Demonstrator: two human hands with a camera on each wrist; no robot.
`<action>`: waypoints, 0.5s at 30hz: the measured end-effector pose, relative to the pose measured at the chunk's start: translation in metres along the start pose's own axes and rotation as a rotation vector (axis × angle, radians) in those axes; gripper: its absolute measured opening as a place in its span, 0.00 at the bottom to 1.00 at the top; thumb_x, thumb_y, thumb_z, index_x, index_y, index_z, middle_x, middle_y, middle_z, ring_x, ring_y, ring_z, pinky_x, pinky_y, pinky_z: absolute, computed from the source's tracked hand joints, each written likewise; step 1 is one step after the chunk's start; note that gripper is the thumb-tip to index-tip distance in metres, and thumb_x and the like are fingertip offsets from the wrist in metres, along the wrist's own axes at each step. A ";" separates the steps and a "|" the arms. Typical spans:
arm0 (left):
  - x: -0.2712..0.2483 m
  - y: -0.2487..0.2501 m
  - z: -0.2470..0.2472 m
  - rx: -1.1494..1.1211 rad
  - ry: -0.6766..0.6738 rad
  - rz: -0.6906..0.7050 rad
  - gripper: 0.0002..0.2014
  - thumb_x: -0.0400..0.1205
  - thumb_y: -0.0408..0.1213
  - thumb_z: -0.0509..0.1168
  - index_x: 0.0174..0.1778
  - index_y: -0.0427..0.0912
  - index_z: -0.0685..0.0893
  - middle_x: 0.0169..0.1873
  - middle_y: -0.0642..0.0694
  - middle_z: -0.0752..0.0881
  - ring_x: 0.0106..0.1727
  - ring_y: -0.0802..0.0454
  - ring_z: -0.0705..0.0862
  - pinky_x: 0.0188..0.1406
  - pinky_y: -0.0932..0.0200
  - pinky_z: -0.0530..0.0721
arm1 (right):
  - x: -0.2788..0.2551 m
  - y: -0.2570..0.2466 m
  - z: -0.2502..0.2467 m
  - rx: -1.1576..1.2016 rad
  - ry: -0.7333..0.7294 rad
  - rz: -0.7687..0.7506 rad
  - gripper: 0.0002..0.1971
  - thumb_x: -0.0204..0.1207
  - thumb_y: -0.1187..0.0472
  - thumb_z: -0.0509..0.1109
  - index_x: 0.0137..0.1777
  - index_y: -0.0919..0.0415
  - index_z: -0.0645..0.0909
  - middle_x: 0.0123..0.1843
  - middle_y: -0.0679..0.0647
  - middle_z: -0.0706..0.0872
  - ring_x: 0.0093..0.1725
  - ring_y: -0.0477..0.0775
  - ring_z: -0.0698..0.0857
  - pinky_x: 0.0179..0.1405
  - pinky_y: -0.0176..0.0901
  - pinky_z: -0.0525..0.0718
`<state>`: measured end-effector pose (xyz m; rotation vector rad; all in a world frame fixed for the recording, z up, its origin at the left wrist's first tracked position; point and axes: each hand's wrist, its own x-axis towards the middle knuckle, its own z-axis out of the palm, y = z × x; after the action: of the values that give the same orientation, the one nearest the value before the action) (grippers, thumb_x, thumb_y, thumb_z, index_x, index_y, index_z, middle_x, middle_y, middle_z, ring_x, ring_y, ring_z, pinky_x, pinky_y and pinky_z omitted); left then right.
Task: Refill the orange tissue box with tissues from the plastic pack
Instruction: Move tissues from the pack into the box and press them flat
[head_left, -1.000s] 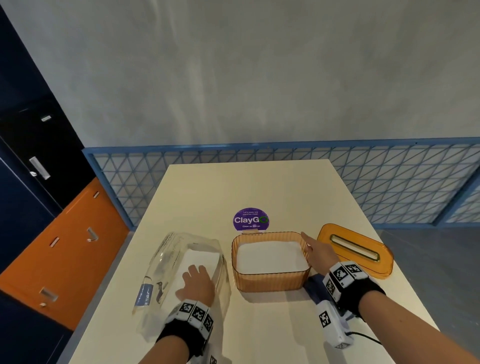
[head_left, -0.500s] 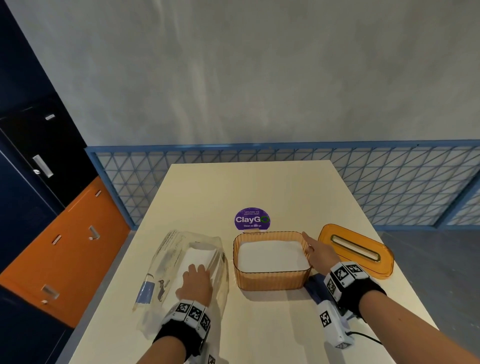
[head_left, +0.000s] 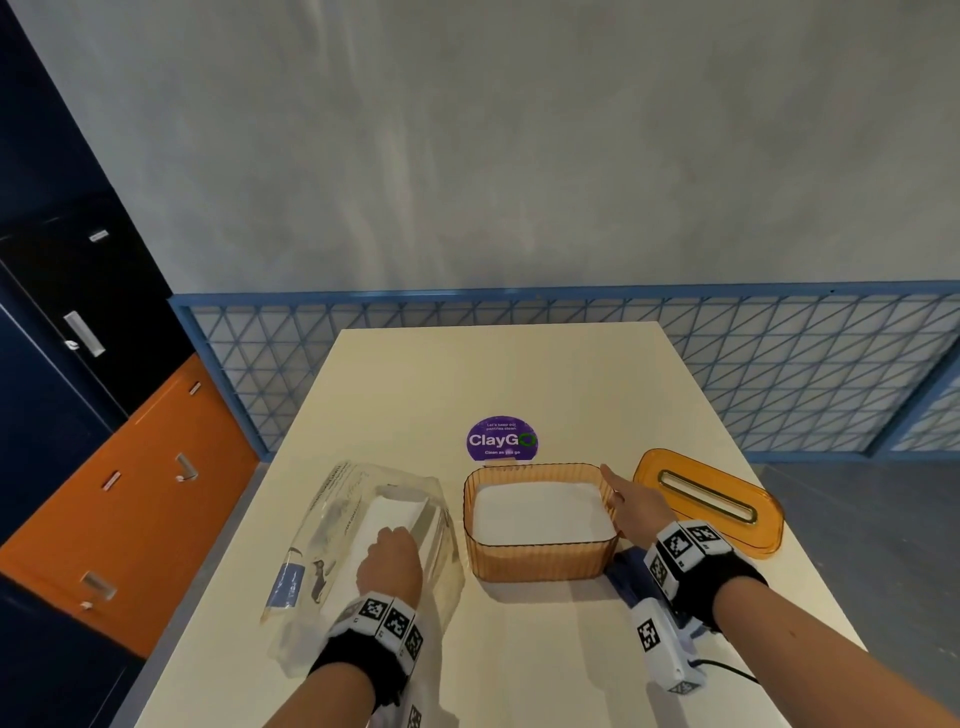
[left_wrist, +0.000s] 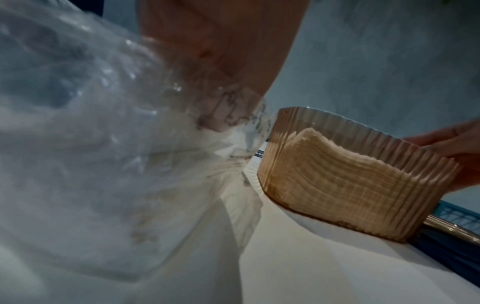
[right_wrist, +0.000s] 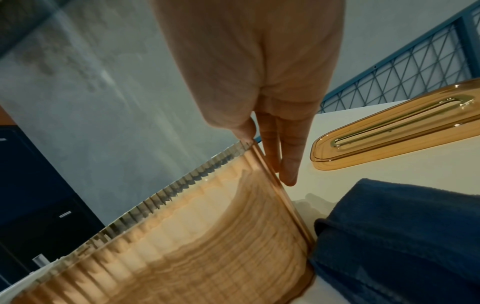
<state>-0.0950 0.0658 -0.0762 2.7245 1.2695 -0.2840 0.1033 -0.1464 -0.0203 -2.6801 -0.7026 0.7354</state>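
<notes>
The orange tissue box (head_left: 540, 564) stands open on the table, a white tissue stack (head_left: 540, 514) inside; its ribbed wall (left_wrist: 350, 185) shows the layers. Its slotted orange lid (head_left: 709, 501) lies to the right. The clear plastic pack (head_left: 332, 525) lies left of the box. My left hand (head_left: 389, 564) is inside the pack, fingers bent down on the white tissues (head_left: 387, 514) there; plastic blurs it in the left wrist view. My right hand (head_left: 631, 512) rests with straight fingers (right_wrist: 288, 164) against the box's right wall, thumb at the rim.
A folded blue cloth (right_wrist: 402, 236) lies right of the box under my right wrist. A purple round sticker (head_left: 501, 439) sits behind the box. A blue mesh fence (head_left: 779, 374) runs past the table's far edge, with orange and dark cabinets (head_left: 130, 493) to the left.
The plastic around my left hand has shifted slightly. Both hands and the box stay where they were.
</notes>
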 end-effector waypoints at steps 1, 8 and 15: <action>0.001 -0.002 -0.002 0.000 0.016 0.007 0.13 0.86 0.32 0.51 0.66 0.40 0.71 0.66 0.45 0.75 0.66 0.50 0.80 0.62 0.59 0.80 | 0.001 0.001 0.000 0.004 -0.007 0.000 0.33 0.84 0.70 0.52 0.84 0.53 0.43 0.68 0.62 0.81 0.57 0.57 0.81 0.47 0.34 0.70; -0.001 -0.005 -0.006 -0.033 0.005 0.032 0.15 0.86 0.35 0.51 0.67 0.41 0.71 0.67 0.44 0.72 0.68 0.48 0.75 0.60 0.56 0.78 | -0.003 -0.002 -0.003 0.032 -0.015 0.006 0.32 0.84 0.69 0.51 0.84 0.54 0.42 0.58 0.61 0.82 0.48 0.52 0.74 0.45 0.35 0.69; -0.004 -0.007 -0.019 0.062 0.078 0.087 0.13 0.87 0.32 0.51 0.65 0.40 0.72 0.64 0.46 0.79 0.64 0.51 0.82 0.60 0.61 0.80 | -0.009 -0.009 -0.012 -0.042 -0.031 -0.002 0.30 0.86 0.66 0.50 0.84 0.56 0.42 0.69 0.64 0.78 0.59 0.57 0.79 0.49 0.39 0.73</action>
<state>-0.1006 0.0708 -0.0565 2.8601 1.1761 -0.2132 0.0998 -0.1449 -0.0034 -2.7108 -0.7353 0.7714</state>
